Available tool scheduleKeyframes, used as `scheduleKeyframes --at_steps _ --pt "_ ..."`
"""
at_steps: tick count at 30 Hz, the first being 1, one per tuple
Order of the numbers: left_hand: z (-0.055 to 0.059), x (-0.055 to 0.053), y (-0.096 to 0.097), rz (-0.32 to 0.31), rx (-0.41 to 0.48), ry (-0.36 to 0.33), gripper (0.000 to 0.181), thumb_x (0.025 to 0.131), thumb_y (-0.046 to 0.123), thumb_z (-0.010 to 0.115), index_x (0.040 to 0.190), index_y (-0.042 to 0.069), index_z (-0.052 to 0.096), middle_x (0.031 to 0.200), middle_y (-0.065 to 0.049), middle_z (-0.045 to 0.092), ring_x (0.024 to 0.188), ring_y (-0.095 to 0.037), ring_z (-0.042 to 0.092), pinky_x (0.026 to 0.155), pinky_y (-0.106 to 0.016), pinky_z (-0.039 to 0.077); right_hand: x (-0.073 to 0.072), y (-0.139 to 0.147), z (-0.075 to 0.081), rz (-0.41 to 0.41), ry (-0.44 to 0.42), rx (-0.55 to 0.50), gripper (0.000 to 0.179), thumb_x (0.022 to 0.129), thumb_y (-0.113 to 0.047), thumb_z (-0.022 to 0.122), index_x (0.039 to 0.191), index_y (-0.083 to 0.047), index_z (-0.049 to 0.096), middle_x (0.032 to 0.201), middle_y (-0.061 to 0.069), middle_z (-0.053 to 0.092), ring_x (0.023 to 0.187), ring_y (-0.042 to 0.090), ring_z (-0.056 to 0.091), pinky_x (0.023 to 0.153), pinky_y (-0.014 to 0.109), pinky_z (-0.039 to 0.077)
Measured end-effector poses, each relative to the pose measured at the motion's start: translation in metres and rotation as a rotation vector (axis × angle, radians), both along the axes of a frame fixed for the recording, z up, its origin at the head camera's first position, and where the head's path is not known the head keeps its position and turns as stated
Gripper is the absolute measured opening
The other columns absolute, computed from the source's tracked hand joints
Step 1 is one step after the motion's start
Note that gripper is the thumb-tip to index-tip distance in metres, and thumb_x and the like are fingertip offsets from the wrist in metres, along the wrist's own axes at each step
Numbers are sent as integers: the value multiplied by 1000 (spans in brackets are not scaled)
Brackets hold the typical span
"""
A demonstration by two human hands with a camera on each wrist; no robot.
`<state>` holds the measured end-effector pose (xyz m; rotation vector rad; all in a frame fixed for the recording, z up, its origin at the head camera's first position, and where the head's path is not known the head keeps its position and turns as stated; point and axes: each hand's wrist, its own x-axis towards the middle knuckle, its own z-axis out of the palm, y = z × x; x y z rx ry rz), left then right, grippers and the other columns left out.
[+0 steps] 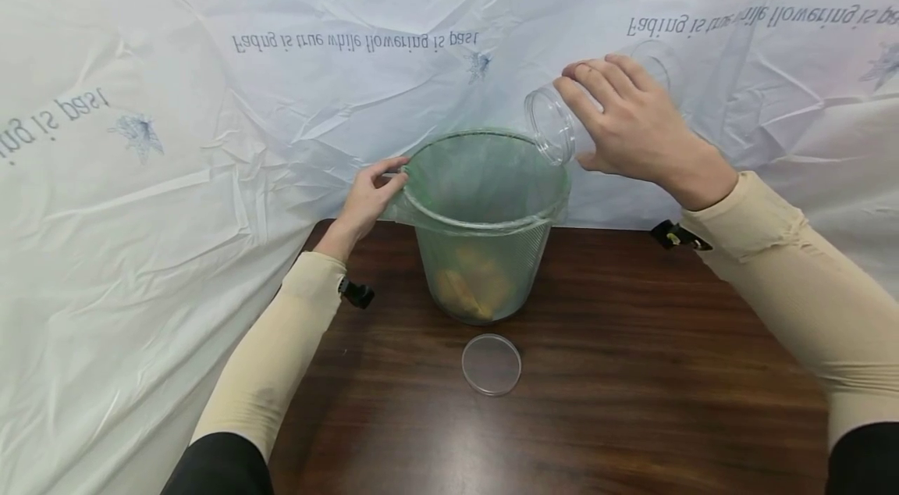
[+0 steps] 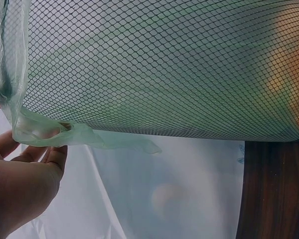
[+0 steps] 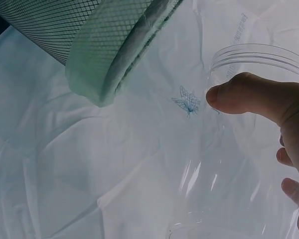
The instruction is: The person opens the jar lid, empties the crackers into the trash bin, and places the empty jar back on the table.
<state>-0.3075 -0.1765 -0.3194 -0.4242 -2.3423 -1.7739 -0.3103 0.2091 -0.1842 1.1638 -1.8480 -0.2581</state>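
Note:
My left hand point(image 1: 367, 197) grips the rim of a mesh trash can point(image 1: 537, 253) at its left side. A thin green bin liner point(image 2: 32, 128) is folded over that rim, and its loose edge hangs by the fingers in the left wrist view. Above the can's right side, my right hand point(image 1: 628, 116) holds a clear plastic jar point(image 3: 214, 169) wrapped in its fingers. The jar is tilted, with its uncovered mouth point(image 1: 549, 124) facing the can; I see nothing inside it. Orange-yellow items point(image 1: 469, 283) show through the can's lower wall.
A clear round lid point(image 1: 492, 365) lies on the dark wooden table point(image 1: 632, 370) in front of the can. White printed sheeting point(image 1: 337, 89) hangs behind and at the left, close to the can's back.

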Motion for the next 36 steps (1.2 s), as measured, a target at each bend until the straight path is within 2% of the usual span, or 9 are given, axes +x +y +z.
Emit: scheduleKeyframes --at_steps 18,24,31,36 --pt "1 -1 -2 -1 -2 2 43 99 21 58 139 7 54 133 -16 50 106 -18 56 89 -30 47 -2 10 -2 -27 -53 -49 106 44 -22 90 136 4 43 126 28 51 114 45 48 102 56 38" --pt "2 -1 -1 0 -18 5 43 99 21 58 139 7 54 134 -16 50 107 -19 56 89 -30 47 -3 12 -2 -14 -48 -84 102 46 -22 87 134 6 44 126 28 50 111 47 47 100 56 38" --pt "1 0 0 -13 8 7 43 98 20 58 139 6 54 133 -16 50 105 -17 57 88 -28 47 -3 17 -5 -13 -57 -116 99 49 -23 86 134 6 45 125 29 51 112 48 47 100 56 39" --pt "0 0 0 -15 13 4 44 98 20 58 140 6 53 134 -17 49 106 -16 56 89 -29 47 -5 22 -7 -24 -97 -158 99 49 -23 86 135 5 44 127 28 51 114 47 46 99 56 39"
